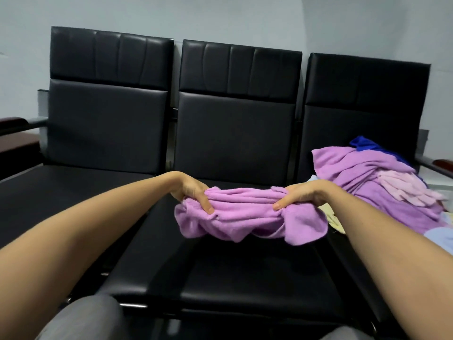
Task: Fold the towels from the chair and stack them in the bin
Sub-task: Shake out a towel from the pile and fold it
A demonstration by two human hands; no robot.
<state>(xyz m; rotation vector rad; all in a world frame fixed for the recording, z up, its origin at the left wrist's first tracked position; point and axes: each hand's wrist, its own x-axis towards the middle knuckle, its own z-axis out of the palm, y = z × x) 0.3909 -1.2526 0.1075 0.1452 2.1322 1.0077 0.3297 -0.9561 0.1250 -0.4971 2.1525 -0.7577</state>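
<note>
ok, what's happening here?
A person holds a bunched purple towel over the middle seat, with the left hand gripping one end and the right hand the other. It isn't folded yet. A heap of towels, mostly purple and pink, lies on the right chair.

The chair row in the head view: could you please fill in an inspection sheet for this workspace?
Surface: black padded chair row with three seats.
Job's things: purple towel, bunched and not yet folded, held over the middle seat; towel pile on the right seat, in purple, pink and blue; the bin is not in view.
Clutter: nothing seen.
Hands: left hand and right hand each grip one end of the purple towel, fingers curled round it.
Cables: nothing seen.
Surroundings: pale wall behind the chairs; dark armrest at the far left; grey-trousered knees at the bottom edge.
</note>
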